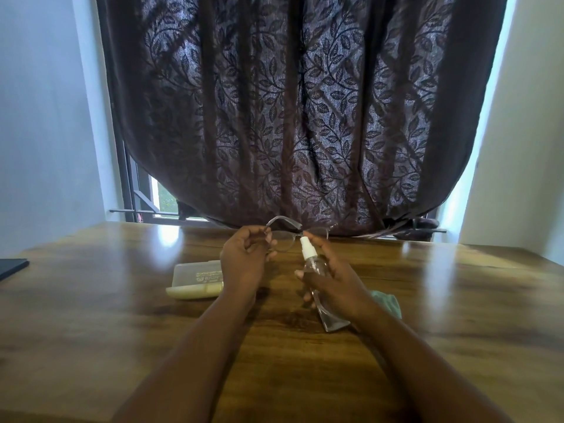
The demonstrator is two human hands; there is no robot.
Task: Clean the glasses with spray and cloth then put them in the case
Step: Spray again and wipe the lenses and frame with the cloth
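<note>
My left hand [244, 254] holds the thin-framed glasses [287, 239] up above the wooden table [122, 315], fingers curled round the left side of the frame, one temple arching over the top. My right hand [332, 282] grips a clear spray bottle [314, 264] with a white nozzle, which points up toward the lenses. A beige glasses case [195, 280] lies shut on the table just left of my left wrist. A pale green cloth [389, 302] lies on the table, partly hidden behind my right wrist.
A clear plastic sleeve [332, 322] lies on the table under my right hand. A dark flat object [12, 267] sits at the table's left edge. A brown leaf-patterned curtain [305, 117] hangs behind the table's far edge.
</note>
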